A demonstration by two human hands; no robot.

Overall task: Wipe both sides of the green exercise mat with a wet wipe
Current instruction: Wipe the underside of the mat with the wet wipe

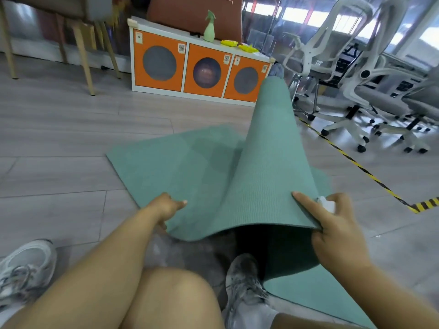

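The green exercise mat (256, 172) lies on the floor, twisted, with its near edge lifted and a long fold rising toward the cabinet. My left hand (166, 208) grips the left part of the lifted edge, thumb on top. My right hand (337, 224) grips the right part of that edge, index finger stretched over the mat's ribbed face. A crumpled white wet wipe (327, 203) is tucked in the same right hand. Part of the mat lies flat by my right foot.
My knees and grey sneakers (244, 281) are just below the mat. An orange-and-white cabinet (202, 70) with a green spray bottle (209, 27) stands behind. Wheeled office chairs (370, 91) crowd the right. Yellow-black tape (356, 165) crosses the floor. Wooden chair legs (83, 55) stand at back left.
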